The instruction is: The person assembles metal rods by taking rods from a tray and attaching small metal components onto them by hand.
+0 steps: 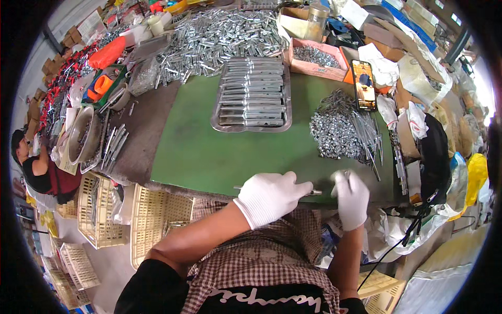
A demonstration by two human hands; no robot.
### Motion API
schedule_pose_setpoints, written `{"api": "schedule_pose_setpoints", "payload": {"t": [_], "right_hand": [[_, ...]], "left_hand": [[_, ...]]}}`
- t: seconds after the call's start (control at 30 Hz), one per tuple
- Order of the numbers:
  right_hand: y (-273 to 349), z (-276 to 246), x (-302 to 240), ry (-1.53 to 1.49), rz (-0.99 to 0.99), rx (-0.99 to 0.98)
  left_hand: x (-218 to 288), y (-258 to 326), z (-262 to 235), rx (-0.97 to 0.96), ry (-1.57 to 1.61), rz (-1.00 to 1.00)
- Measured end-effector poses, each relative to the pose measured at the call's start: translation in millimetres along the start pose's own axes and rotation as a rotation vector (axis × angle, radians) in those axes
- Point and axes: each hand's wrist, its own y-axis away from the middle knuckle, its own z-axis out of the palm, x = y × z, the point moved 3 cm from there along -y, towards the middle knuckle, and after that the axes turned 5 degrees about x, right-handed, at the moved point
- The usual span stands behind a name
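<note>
My left hand (273, 198), in a white knitted glove, is closed around a slim metal rod (315, 192) at the near edge of the green work mat. The rod's silver end sticks out past the fingers toward the right. My right hand (352, 201), also gloved, is just right of that end and apart from it. Its fingertips are curled together and slightly blurred; what they hold, if anything, is too small to make out. Beyond the hands, a metal tray (251, 129) holds a stack of silver tubular parts. A heap of small nut-like metal pieces (334, 137) lies at the right, beside thin metal rods (368, 133).
A large heap of metal parts (219, 39) covers the table's far side. A pink box (319, 69) of small pieces and a lit phone (364, 86) stand at the back right. Cream plastic crates (137, 225) are below the left edge. Another person (44, 170) works at far left.
</note>
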Motion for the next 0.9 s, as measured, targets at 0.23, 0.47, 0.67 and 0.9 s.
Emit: {"api": "schedule_pose_setpoints", "payload": {"t": [0.23,0.47,0.67,0.9], "right_hand": [[-94.1,-8.9,17.2,0.623,-0.404,0.263],[-104.0,-0.3,9.5,0.751,-0.384,0.145],[-29.7,-2.7,2.4,0.077,-0.419,-0.008],[17.9,3.2,-11.3,-0.022,-0.313,-0.042]], "left_hand": [[13.0,-2.1,14.6,-0.103,-0.123,-0.111],[8.7,-0.9,16.1,-0.072,-0.101,-0.111],[5.6,-4.0,10.9,-0.141,-0.048,-0.160],[-0.7,0.9,8.8,-0.083,0.117,-0.232]]}}
